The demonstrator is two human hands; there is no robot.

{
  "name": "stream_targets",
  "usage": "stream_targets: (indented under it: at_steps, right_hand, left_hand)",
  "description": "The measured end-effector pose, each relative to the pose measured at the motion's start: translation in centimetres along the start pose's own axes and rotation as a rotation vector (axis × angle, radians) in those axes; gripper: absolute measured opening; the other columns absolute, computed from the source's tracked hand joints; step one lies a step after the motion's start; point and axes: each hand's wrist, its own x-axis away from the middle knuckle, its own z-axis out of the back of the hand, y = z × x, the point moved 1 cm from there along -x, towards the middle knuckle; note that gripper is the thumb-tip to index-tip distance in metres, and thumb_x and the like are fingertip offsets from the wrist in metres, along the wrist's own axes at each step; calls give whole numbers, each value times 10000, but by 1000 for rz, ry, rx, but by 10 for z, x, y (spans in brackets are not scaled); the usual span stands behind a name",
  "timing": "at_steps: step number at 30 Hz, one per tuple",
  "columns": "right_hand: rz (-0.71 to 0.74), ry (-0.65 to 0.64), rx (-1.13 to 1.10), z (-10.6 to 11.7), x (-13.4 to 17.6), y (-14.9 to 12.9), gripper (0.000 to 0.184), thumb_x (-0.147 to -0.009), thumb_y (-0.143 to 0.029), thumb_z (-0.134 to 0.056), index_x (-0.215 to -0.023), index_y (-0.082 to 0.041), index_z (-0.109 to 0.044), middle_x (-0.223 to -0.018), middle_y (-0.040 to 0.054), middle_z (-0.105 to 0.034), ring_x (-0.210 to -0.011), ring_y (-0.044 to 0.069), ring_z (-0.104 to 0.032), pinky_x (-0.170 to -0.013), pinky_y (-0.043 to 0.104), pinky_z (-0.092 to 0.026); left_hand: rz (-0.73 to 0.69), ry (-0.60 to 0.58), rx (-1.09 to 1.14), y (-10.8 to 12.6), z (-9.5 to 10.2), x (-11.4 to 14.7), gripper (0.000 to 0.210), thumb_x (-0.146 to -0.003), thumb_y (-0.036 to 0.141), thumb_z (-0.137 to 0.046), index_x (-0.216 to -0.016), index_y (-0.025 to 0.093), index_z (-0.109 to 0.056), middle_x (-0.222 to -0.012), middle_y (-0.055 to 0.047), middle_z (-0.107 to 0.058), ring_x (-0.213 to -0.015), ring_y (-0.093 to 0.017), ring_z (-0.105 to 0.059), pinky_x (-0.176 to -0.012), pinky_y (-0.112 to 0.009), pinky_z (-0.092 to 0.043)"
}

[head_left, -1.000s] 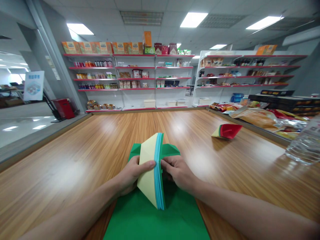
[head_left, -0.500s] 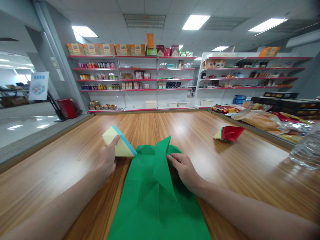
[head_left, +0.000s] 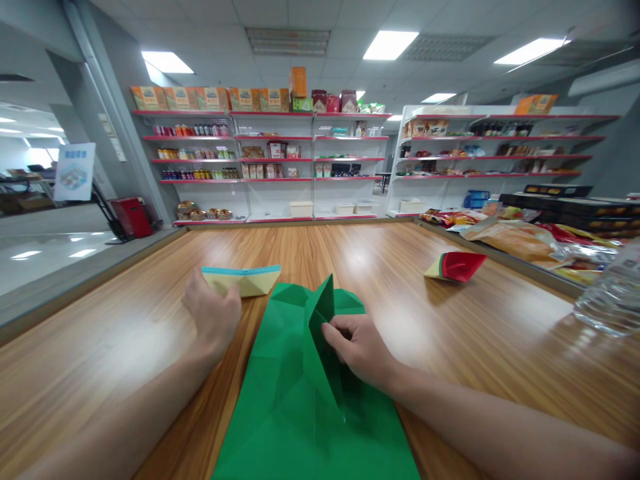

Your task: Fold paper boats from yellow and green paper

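A sheet of green paper (head_left: 280, 413) lies in front of me, with a folded flap standing up along its middle. My right hand (head_left: 357, 347) pinches this flap from the right, thumb against its near face; some fingertips are hidden behind the fold. To the left of the green sheet, a folded pale-yellow paper piece (head_left: 255, 285) rests on the table, its light-blue edge on top. Around its left end is my left hand (head_left: 213, 310), thumb and fingers apart; whether they still touch it is unclear. A folded red paper piece with green and yellow edging (head_left: 460, 267) sits farther right.
The wooden table (head_left: 150, 347) has a raised rim. A clear plastic bottle (head_left: 607, 300) is at the right edge. Snack packets (head_left: 520, 240) and dark boxes (head_left: 555, 203) lie beyond the right rim. Stocked shelves (head_left: 275, 180) stand behind.
The yellow paper piece has turned from tilted to level and come down onto the table. My left hand has loosened around it. My right hand has pulled the green flap slightly left and opened its fold.
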Motion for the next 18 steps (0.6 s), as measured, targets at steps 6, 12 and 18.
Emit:
stream_targets:
  at_steps: [6,12,18]
  right_hand:
    - [207,22,265,-3,6,-3,381,-848,-273,-469,-507,-179,-325,-459,-46,-308,-431,76,-305,-472,251,-197]
    - [198,14,306,-2,8,-6,380,-907,-295,-397,-546,-176,-409,-488,-22,-419,-463,92,-387,-499,243,-256]
    - [47,78,353,0,0,-1,207,-864,-297,-480,-747,-173,-597,-495,-20,-519,-446,103,-435,-478,231,-271]
  left_hand:
    - [140,-605,549,69,-14,55,594,-774,339,-610,-1295,150,-397,-1187,-141,-560,-1053,-253,-566,-880,-387,-453]
    - [288,-678,653,58,-27,79,260,-823,397,-553,-812,151,-638,-798,-25,-631,-801,-166,-580,-714,-241,-442]
    - [489,-701,820,47,-33,82,347,-764,458,-608,-646,131,-601,-556,16,-562,-525,-121,-507,-513,-229,-398]
